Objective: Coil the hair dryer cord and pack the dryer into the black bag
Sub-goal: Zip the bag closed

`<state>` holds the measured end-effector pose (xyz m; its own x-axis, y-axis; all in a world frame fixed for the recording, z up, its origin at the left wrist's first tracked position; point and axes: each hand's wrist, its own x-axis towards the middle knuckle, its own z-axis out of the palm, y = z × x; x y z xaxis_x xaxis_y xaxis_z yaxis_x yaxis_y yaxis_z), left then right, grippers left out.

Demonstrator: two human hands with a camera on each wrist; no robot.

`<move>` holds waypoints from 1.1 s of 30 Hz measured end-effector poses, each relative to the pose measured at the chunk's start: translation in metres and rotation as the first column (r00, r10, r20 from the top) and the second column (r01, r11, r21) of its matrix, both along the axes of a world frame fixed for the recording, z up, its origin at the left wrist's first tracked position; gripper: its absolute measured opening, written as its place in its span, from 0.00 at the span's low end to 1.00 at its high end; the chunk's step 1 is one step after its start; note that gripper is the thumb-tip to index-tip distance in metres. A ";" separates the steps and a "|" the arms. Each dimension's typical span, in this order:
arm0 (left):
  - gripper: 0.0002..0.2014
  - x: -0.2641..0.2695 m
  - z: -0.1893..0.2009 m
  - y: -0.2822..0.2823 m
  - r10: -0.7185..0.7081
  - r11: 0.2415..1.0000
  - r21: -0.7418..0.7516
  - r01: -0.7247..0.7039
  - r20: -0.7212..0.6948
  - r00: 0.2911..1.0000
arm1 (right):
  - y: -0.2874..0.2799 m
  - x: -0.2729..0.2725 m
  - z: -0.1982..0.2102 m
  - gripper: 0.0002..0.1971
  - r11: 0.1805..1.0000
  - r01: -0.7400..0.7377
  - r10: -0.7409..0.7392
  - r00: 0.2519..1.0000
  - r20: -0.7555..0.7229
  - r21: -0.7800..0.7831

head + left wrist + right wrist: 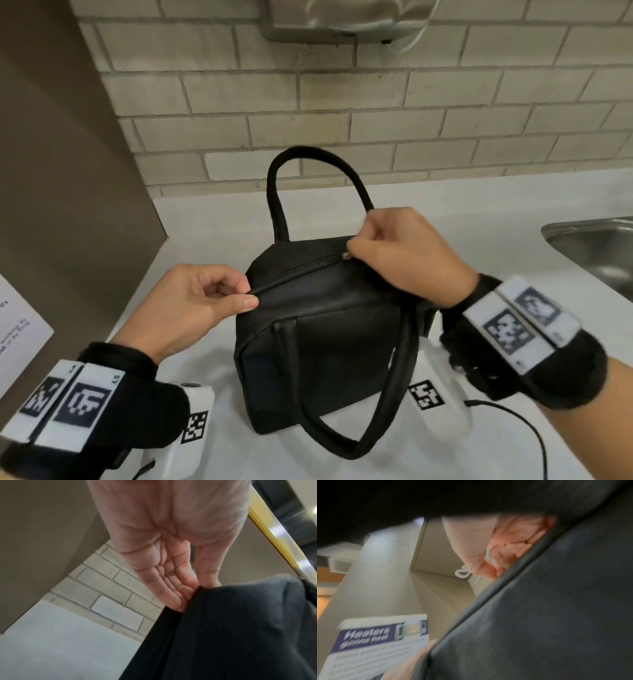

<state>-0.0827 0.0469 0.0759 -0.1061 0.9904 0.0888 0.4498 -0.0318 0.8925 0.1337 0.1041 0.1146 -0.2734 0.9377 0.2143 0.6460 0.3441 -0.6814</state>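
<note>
1. Head view: black bag [329, 342] upright at centre of white counter [479, 222], zipper [298, 272] running from 8 o'clock to 2 o'clock across its top.
2. Left hand [191, 308] pinching fabric at zipper's 8 o'clock end; right hand [404, 253] pinching zipper pull [346, 255] at 2 o'clock end.
3. Zipper line closed between hands; judged zipping or unzipping, direction not determinable.
4. Hair dryer not visible; black cord [527, 435] trailing at 4 o'clock, identity uncertain.
5. Sink [596, 246] at 3 o'clock, well apart.
</note>
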 end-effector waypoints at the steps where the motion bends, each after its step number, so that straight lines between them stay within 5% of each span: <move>1: 0.08 0.000 0.000 0.000 0.000 1.000 0.000 0.000 -0.013 1.000 | 0.006 0.011 -0.002 0.11 0.999 0.038 -0.039 0.998 -0.044 -0.032; 6: 0.08 0.000 0.003 0.000 0.039 0.999 0.008 -0.038 -0.093 0.995 | 0.021 0.053 -0.015 0.14 0.967 0.088 -0.144 0.963 -0.227 -0.238; 9: 0.04 0.014 0.014 -0.007 0.046 0.987 0.163 -0.006 -0.246 0.968 | 0.026 0.056 -0.020 0.10 0.946 0.051 -0.155 0.938 -0.310 -0.320; 13: 0.19 0.075 0.017 -0.018 -0.110 0.913 0.253 0.319 -0.600 0.792 | 0.028 0.050 -0.025 0.11 0.951 0.030 -0.151 0.914 -0.377 -0.308; 17: 0.14 0.115 0.001 0.003 0.040 0.858 0.343 0.382 -0.787 0.616 | 0.024 0.049 -0.026 0.12 0.970 0.044 -0.141 0.903 -0.405 -0.240; 25: 0.09 0.113 -0.009 0.014 0.089 0.893 0.401 0.202 -0.600 0.795 | 0.035 0.081 -0.048 0.11 0.938 0.165 -0.273 0.892 -0.360 -0.304; 33: 0.10 0.116 -0.016 0.020 0.119 0.903 0.409 0.133 -0.536 0.836 | 0.027 0.100 -0.120 0.12 0.776 0.169 -0.416 0.862 -0.291 -0.608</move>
